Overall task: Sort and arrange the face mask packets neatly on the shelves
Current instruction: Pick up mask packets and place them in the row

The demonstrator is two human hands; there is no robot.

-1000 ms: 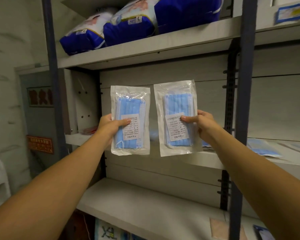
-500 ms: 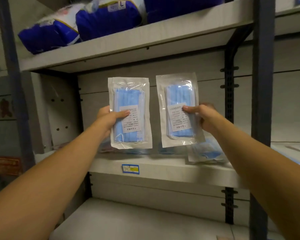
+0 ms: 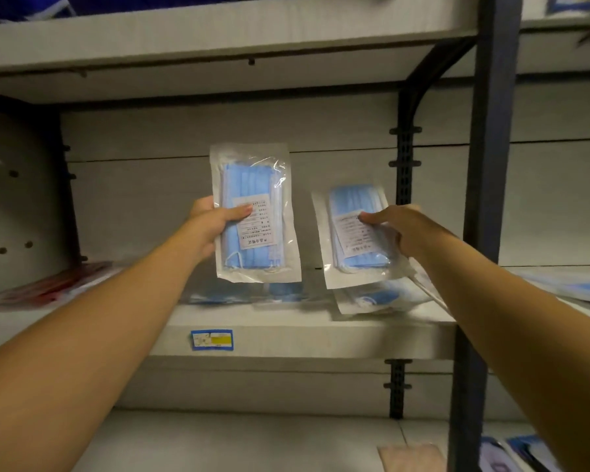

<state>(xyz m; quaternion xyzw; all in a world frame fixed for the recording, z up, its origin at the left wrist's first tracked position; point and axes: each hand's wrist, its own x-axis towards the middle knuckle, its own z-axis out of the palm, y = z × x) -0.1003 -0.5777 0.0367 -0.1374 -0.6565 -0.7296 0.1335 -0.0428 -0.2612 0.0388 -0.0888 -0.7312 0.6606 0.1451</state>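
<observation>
My left hand (image 3: 209, 225) grips a clear packet of blue face masks (image 3: 257, 185) upright in front of the middle shelf (image 3: 286, 330), thumb across its white label. My right hand (image 3: 404, 229) pinches a second packet of blue masks (image 3: 353, 233), tilted back and lowered just above the shelf. Below it another mask packet (image 3: 375, 299) lies flat on the shelf. More blue packets (image 3: 249, 291) lie on the shelf behind the left one, partly hidden.
A dark metal upright (image 3: 489, 165) stands right of my right hand. Red-tinted packets (image 3: 52, 284) lie at the shelf's left end, blue ones (image 3: 579, 289) on the neighbouring shelf at right. A price tag (image 3: 212, 339) sits on the shelf edge. A lower shelf (image 3: 239, 441) runs beneath.
Both hands have moved closer to the middle shelf. My right hand has lowered and tilted its packet down towards the packet lying there. The left packet stays upright.
</observation>
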